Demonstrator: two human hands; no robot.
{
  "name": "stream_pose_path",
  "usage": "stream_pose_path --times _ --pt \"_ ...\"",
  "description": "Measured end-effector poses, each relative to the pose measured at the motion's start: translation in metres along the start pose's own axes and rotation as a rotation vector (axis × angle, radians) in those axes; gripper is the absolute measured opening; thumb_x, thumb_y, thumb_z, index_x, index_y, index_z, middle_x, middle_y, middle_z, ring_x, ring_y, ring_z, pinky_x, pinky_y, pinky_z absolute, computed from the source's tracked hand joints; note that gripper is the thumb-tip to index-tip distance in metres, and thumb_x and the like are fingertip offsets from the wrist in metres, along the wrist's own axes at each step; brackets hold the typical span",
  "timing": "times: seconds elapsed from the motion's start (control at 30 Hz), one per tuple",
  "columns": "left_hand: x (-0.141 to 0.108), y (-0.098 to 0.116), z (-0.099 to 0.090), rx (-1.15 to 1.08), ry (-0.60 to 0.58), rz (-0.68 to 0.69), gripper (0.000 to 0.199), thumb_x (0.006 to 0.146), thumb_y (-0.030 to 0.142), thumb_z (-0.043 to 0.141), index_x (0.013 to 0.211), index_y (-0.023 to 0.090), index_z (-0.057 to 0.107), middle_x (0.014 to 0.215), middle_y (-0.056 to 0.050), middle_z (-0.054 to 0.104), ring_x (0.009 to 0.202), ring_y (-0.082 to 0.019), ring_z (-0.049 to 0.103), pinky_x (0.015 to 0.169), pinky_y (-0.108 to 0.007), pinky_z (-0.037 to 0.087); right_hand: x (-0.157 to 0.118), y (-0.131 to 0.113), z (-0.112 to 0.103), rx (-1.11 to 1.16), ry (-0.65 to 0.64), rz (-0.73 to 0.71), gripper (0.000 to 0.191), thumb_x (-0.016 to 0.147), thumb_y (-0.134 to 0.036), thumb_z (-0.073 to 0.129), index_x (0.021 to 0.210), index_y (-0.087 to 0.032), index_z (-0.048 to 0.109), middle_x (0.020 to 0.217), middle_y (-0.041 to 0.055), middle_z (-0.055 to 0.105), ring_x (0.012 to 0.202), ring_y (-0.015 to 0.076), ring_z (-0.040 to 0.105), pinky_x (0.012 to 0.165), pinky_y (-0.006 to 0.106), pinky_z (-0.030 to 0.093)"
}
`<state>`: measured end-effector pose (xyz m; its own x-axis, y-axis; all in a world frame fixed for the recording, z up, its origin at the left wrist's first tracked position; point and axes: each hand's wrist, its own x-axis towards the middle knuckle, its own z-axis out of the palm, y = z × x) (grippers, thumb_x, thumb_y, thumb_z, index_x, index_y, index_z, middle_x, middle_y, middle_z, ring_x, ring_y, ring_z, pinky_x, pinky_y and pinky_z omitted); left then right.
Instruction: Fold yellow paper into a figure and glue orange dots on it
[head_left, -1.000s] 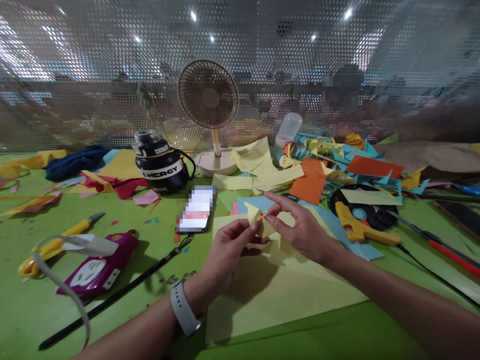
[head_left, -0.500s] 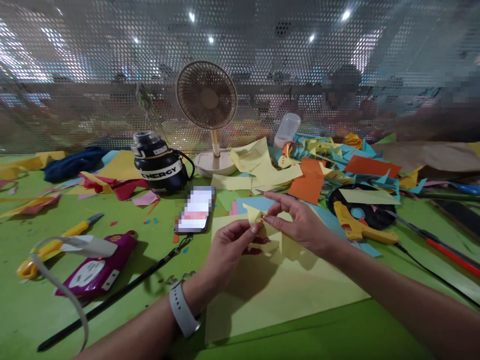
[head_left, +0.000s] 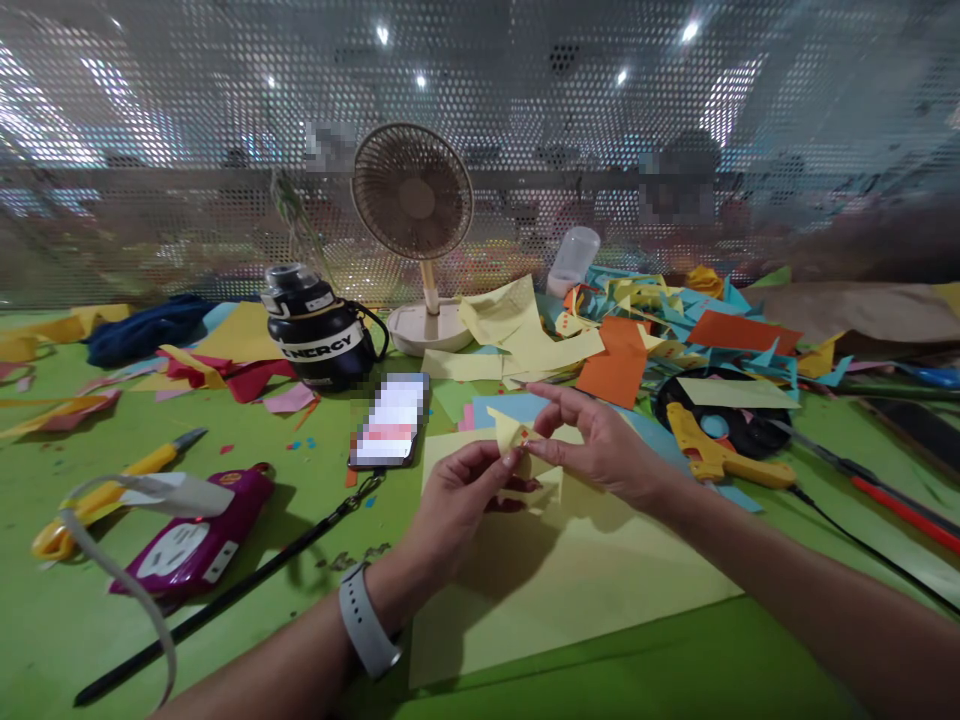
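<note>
A small folded piece of pale yellow paper [head_left: 508, 428] with tiny orange-red marks is pinched in my left hand [head_left: 466, 492], its thumb pressed on the paper's lower part. My right hand [head_left: 600, 448] comes in from the right, thumb and a finger closed at the paper's right edge beside an orange-red spot, its index finger stretched out above. Beneath both hands lies a large pale yellow sheet [head_left: 585, 590], with blue sheets [head_left: 510, 407] behind it. The fingertips partly hide the small paper.
A phone [head_left: 390, 420], a black bottle [head_left: 319, 340] and a fan [head_left: 416, 200] stand or lie behind. At right are a yellow glue gun [head_left: 727, 460] and paper scraps [head_left: 660, 300]; at left, a purple device [head_left: 199, 540] and a yellow-handled tool [head_left: 150, 460].
My right thumb and fingers have shifted very slightly at the small paper. The yellow flap hanging below my right hand no longer shows. My left hand stays in nearly the same place.
</note>
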<state>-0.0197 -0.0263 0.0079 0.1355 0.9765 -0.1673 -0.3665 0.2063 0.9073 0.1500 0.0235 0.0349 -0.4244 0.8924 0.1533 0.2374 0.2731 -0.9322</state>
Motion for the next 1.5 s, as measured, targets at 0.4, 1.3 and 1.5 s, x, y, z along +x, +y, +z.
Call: stream_pose_path --times 0.4,1.3,1.5 --pt "0.003 -0.002 -0.002 -0.078 0.116 -0.013 0.023 0.067 0.035 0.078 0.075 0.015 0.071 0.07 -0.002 0.069 0.059 -0.01 0.06 0.058 -0.02 0.047 -0.003 0.003 0.003 -0.113 -0.075 -0.089 0.056 0.08 -0.025 0.06 0.134 -0.018 0.044 0.085 0.0017 0.062 0.077 0.0138 0.058 0.078 0.031 0.049" --pt "0.014 0.0 -0.014 -0.038 0.264 0.151 0.041 0.073 0.056 0.065 0.067 0.015 0.062 0.06 -0.001 0.064 0.059 -0.012 0.06 0.058 -0.022 0.046 0.008 0.008 -0.008 -0.023 0.001 0.01 0.038 0.08 -0.031 0.059 0.115 -0.015 0.06 0.088 0.0053 0.065 0.08 0.0154 0.058 0.075 0.03 0.047" --pt "0.011 0.001 -0.01 0.022 0.125 0.028 0.031 0.066 0.044 0.076 0.077 0.016 0.07 0.074 -0.002 0.069 0.071 -0.015 0.064 0.06 -0.022 0.048 0.007 0.006 -0.006 -0.037 -0.001 0.024 0.028 0.08 -0.034 0.06 0.102 -0.016 0.066 0.091 0.006 0.068 0.08 0.0162 0.06 0.072 0.03 0.047"
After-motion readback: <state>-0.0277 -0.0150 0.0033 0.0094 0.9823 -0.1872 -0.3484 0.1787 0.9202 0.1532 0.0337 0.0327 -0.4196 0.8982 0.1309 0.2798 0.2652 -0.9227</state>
